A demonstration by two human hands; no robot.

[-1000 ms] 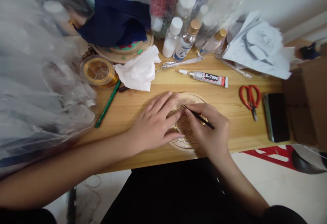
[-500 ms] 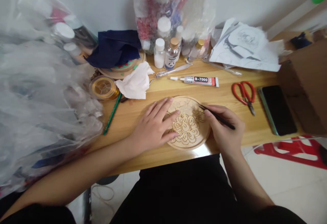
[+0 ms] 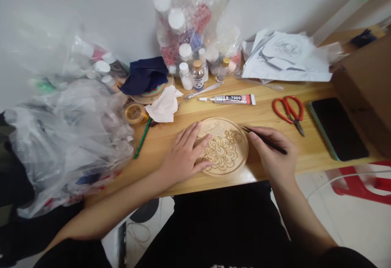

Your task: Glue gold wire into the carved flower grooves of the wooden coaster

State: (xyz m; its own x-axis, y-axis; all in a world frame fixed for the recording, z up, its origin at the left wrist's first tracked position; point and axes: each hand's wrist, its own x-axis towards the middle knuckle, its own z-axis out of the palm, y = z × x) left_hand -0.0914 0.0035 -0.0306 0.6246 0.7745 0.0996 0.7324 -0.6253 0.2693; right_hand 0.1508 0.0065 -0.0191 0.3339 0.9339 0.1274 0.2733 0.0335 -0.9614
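Note:
A round wooden plaque (image 3: 242, 160) lies flat on the table, with a flower outlined in gold wire (image 3: 220, 152) and smaller gold wire curls at its upper right. Faint drawn lines show on its upper part. My left hand (image 3: 186, 154) rests with fingers spread across the plaque's left edge. Just off the right edge, my right hand (image 3: 276, 150) pinches dark tweezers (image 3: 269, 142), their tips pointing left near the plaque's rim. Nothing can be made out between the tips.
Behind the plaque lie a glue tube (image 3: 233, 99) and a white tissue (image 3: 163, 103). Red-handled pliers (image 3: 290, 113) and a phone (image 3: 339, 129) are on the right. A wire spool (image 3: 134, 114), green pencil (image 3: 142, 138) and plastic bags (image 3: 79, 137) occupy the left. Small bottles (image 3: 198, 74) stand at the back.
My right hand has drawn the tweezers rightward, from over the gold curls to beyond the plaque's edge. My left hand keeps its place on the plaque. The camera view has shifted.

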